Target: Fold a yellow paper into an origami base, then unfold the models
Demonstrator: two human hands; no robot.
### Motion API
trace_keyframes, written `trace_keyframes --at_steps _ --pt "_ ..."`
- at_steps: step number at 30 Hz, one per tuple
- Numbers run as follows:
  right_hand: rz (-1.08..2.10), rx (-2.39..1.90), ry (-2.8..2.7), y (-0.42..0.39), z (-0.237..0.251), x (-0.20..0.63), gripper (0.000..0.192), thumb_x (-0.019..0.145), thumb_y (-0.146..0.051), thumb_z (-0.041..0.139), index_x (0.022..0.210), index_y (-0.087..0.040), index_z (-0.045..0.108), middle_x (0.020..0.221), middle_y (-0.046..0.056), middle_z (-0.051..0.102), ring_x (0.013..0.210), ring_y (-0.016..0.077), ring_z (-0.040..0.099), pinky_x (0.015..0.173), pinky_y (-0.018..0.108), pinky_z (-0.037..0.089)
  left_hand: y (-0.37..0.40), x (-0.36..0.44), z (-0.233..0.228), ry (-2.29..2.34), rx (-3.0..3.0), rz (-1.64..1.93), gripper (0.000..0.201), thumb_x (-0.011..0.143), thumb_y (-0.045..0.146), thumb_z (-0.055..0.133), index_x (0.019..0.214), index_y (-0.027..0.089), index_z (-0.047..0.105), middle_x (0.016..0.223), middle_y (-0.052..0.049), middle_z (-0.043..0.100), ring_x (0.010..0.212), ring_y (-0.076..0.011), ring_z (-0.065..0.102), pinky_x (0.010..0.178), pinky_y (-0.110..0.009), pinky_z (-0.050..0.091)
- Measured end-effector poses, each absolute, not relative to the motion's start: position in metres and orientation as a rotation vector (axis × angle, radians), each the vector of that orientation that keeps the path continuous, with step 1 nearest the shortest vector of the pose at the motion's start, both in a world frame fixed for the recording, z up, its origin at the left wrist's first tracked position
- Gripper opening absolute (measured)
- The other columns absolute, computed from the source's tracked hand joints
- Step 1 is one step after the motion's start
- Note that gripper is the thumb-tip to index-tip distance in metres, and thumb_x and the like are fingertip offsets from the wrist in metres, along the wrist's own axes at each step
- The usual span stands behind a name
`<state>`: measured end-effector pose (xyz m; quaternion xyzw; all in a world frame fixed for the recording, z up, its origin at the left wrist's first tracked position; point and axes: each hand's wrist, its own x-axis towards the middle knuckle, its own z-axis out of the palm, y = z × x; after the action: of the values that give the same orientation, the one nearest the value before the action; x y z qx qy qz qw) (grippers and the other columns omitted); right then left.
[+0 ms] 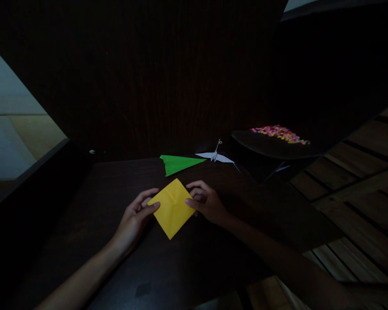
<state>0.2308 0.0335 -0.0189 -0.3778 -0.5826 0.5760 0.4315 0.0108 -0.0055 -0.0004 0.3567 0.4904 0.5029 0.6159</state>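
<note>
Head view: yellow folded paper [172, 208] flat on dark worktop [213, 258], turned diamond-wise, centre crease visible. Left hand [134, 217] pinching left corner, fingers [150, 207] closed on edge. Right hand [207, 202] gripping right corner, fingertips on top. Beyond: green paper plane [179, 164], white paper crane [216, 156], dark tray [271, 148] of coloured bits [280, 133].
</note>
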Motion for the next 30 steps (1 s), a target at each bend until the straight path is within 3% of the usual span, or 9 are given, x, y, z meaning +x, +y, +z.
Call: trace_keyframes --at_steps 7,17,19,21,24,30 --pt "1.411 -0.896 -1.476 0.0342 -0.0231 0.2312 0.036 0.074 -0.031 0.073 0.104 -0.02 0.056 0.074 -0.003 0.058 0.055 0.0106 0.058 0.039 0.018 0.048 -0.0058 0.0115 0.0005 1.137 0.786 1.183 0.055 0.065 0.028 0.082 0.115 0.02 0.06 0.082 -0.001 0.071 0.084 -0.022 0.068 0.075 -0.03 0.049" --pt "1.277 -0.945 -1.315 0.0358 -0.0225 0.2284 0.03 0.072 -0.037 0.075 0.09 -0.019 0.06 0.072 -0.002 0.059 0.057 0.0131 0.061 0.041 0.023 0.055 -0.0084 0.0149 -0.003 1.046 1.004 1.201 0.078 0.066 0.024 0.081 0.132 0.028 0.038 0.088 0.002 0.067 0.078 -0.018 0.067 0.071 -0.031 0.056" --pt "1.281 -0.96 -1.318 0.0365 -0.0233 0.228 0.029 0.071 -0.038 0.076 0.087 -0.018 0.062 0.073 -0.001 0.06 0.061 0.0141 0.063 0.045 0.025 0.057 -0.0081 0.0133 -0.0049 1.089 1.115 1.227 0.07 0.065 0.023 0.082 0.125 0.028 0.046 0.096 0.0 0.067 0.074 -0.0148 0.066 0.07 -0.028 0.055" --pt "1.305 -0.972 -1.329 0.0364 -0.0243 0.2275 0.028 0.071 -0.038 0.075 0.086 -0.018 0.063 0.075 0.0 0.06 0.063 0.0144 0.063 0.047 0.026 0.058 -0.007 0.0106 -0.0055 1.183 1.238 1.219 0.048 0.068 0.026 0.079 0.112 0.024 0.06 0.097 -0.002 0.066 0.072 -0.0134 0.065 0.068 -0.027 0.055" --pt "1.34 -0.965 -1.357 0.0352 -0.0256 0.2274 0.025 0.073 -0.036 0.073 0.086 -0.018 0.064 0.074 0.0 0.06 0.064 0.0143 0.063 0.048 0.026 0.058 -0.0056 0.0074 -0.0049 1.285 1.402 1.178 0.023 0.073 0.032 0.075 0.093 0.02 0.072 0.099 -0.006 0.066 0.083 -0.018 0.065 0.074 -0.031 0.055" --pt "1.393 -0.889 -1.48 0.0332 -0.0243 0.2309 0.022 0.076 -0.03 0.071 0.094 -0.017 0.067 0.079 0.0 0.063 0.055 0.0113 0.063 0.049 0.025 0.055 -0.0064 0.0088 -0.005 1.237 1.416 1.225 0.037 0.063 0.029 0.081 0.099 0.024 0.073 0.115 -0.005 0.064 0.108 -0.0259 0.063 0.088 -0.039 0.056"
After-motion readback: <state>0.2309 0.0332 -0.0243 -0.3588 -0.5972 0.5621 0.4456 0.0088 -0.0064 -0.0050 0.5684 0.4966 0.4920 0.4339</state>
